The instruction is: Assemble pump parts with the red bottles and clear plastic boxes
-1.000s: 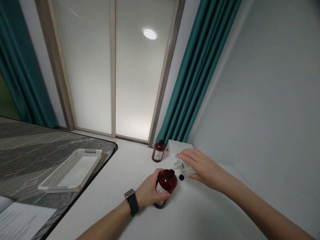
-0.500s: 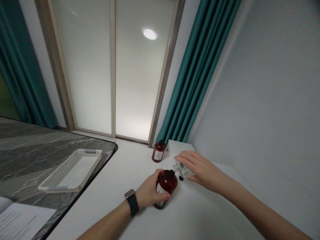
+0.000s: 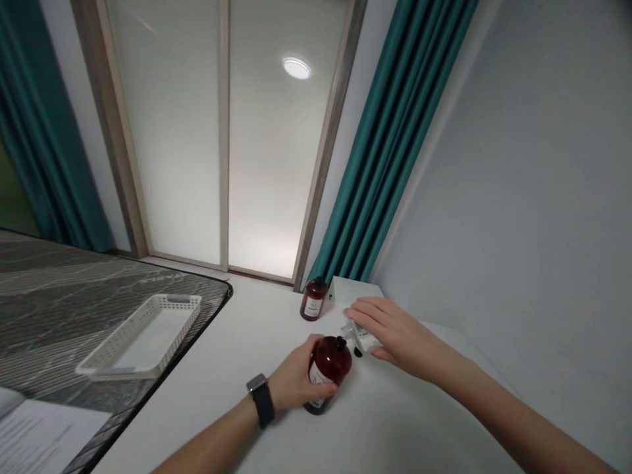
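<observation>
A dark red bottle (image 3: 328,368) is gripped on the white counter (image 3: 237,368) by the closed left hand (image 3: 296,382), seemingly for steadying, while a small clear container (image 3: 363,337) at its two o'clock is covered by the right hand (image 3: 395,332), whose hold on it cannot be told.

The dark red bottle (image 3: 330,361) in the left hand (image 3: 295,380) looks glossy and translucent, with a matt pale label. The container (image 3: 363,337) under the right hand (image 3: 397,332) is clear plastic. The worktop (image 3: 237,355) is smooth, matt white. The lattice basket (image 3: 143,337) is white plastic. The curtains (image 3: 390,145) are teal cloth.
</observation>
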{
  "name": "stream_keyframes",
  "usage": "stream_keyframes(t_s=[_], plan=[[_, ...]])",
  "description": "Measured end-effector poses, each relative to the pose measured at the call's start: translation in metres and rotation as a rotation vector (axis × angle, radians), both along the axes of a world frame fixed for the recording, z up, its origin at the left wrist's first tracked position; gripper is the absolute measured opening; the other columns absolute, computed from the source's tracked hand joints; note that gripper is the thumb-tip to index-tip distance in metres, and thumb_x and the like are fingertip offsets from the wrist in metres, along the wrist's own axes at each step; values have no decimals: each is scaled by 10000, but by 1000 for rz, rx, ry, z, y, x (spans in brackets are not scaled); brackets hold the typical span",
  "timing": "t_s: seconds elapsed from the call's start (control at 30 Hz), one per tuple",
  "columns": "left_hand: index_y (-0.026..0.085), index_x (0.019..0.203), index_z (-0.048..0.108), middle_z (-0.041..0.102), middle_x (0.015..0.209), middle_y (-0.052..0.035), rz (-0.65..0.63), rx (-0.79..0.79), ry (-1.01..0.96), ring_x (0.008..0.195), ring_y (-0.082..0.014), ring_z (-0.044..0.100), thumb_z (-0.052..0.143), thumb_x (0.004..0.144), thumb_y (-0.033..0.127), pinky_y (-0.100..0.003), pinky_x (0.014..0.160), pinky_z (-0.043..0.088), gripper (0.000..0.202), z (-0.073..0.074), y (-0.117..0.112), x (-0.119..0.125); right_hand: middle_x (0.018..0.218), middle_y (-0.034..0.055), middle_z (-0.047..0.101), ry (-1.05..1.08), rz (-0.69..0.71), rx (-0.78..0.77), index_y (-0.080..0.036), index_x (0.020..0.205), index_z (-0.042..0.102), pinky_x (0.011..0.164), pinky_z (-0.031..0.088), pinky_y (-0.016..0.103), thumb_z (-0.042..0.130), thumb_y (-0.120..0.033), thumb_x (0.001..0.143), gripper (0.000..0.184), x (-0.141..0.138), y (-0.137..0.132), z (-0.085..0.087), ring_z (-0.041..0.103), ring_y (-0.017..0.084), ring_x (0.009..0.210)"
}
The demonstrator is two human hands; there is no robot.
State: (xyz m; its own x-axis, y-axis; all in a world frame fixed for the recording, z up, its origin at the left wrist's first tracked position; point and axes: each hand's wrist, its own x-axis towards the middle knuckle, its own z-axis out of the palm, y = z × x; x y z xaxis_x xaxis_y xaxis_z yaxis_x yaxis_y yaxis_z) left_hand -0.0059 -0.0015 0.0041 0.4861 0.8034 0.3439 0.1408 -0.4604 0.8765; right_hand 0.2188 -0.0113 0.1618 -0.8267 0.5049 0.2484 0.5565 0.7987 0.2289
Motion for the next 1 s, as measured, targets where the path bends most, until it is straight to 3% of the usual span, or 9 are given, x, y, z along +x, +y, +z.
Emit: stream_keyframes(t_s=[0.2,0.73,1.0], plan=[[188,1247,464,660,1185,-71,1,5,-1,1046,-264,625,815,670,239,-374,942,472,678,1,-1,1,1270,157,651,-10,25,36,-137,1329,519,1008,515,493,702,-85,762,598,-4,-1,2,585,316,1206],[189,1244,460,668,1176,-66,0,5,-11,1038,-261,628,808,673,239,-375,937,476,671,1,-1,1,1291,145,644,-4,20,35,-178,1360,498,1010,509,498,690,-83,758,639,-1,-1,1,573,311,1229],[189,1250,469,659,1187,-65,5,11,0,1047,-262,623,816,666,234,-378,944,474,681,0,0,0,1285,178,638,-34,22,49,-110,1330,503,1007,511,513,726,-55,713,659,-1,-2,2,569,333,1222]])
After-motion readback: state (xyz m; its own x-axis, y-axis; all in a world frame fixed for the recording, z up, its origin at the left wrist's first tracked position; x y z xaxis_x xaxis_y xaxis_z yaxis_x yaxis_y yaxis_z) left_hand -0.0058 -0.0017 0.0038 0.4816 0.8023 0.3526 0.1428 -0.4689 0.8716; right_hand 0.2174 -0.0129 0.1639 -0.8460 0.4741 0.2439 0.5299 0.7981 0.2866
